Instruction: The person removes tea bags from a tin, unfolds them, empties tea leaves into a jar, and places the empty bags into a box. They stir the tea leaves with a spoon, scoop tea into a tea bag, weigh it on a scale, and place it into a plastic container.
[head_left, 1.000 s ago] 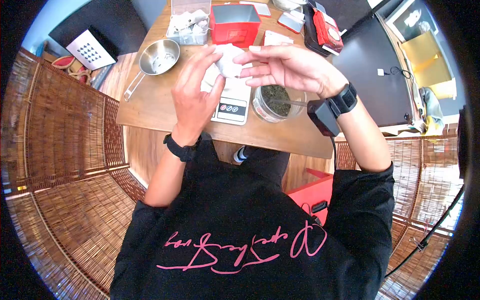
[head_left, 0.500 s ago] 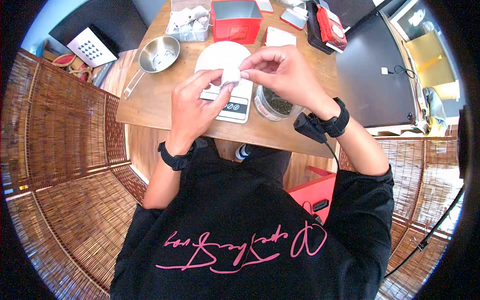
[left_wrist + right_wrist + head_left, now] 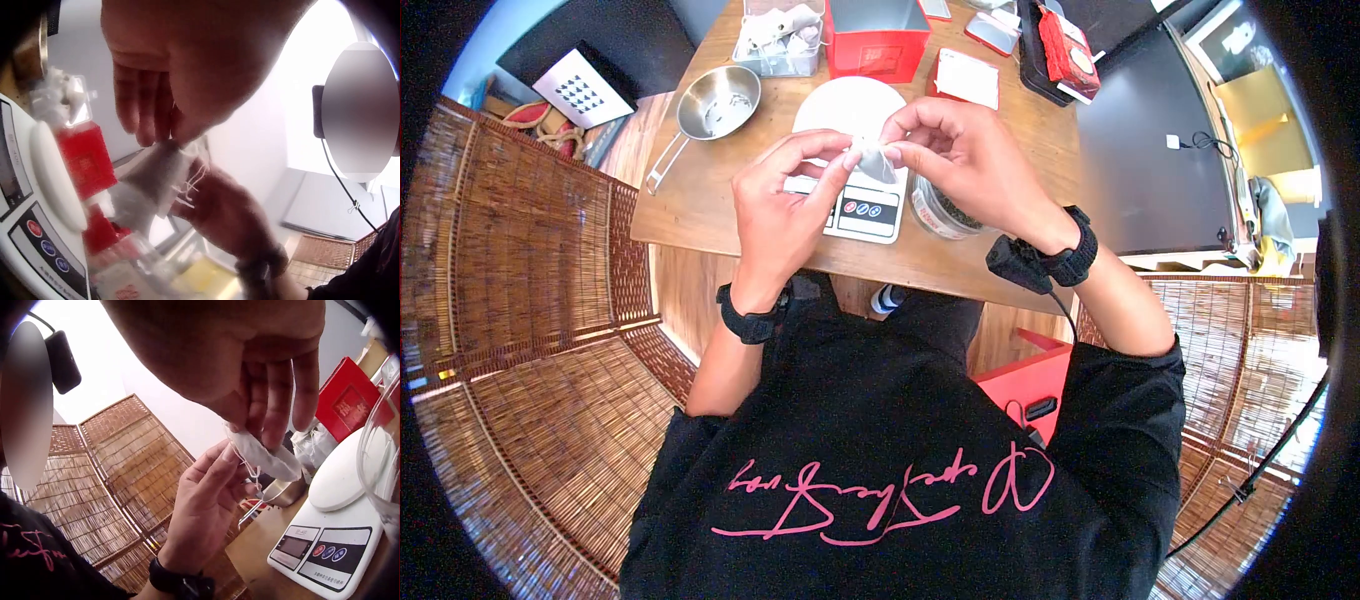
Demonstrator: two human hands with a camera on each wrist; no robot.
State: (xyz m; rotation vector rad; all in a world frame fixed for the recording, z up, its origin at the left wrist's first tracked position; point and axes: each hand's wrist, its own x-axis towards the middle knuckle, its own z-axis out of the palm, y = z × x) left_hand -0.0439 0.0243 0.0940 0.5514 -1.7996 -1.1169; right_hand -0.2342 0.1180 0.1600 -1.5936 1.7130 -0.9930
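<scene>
A small white drawstring bag is held up between both hands over a white kitchen scale. My left hand pinches one side of the bag's top between thumb and fingers. On the other side, my right hand pinches it near the same height. The left wrist view shows a darker filling through the thin cloth of the bag, and loose white strings dangling beside it. Just below my right hand, a clear jar of dark dried leaves is partly hidden.
A steel pan stands on the left of the wooden table. Behind the scale are a clear box of white bags and a red open tin. To the right lie a red-and-white packet and a black tray carrying a red packet.
My right hand has turned from spread fingers beside the bag to pinching its top. The bag has been turned and now hangs between both hands. The left hand keeps its grip.
</scene>
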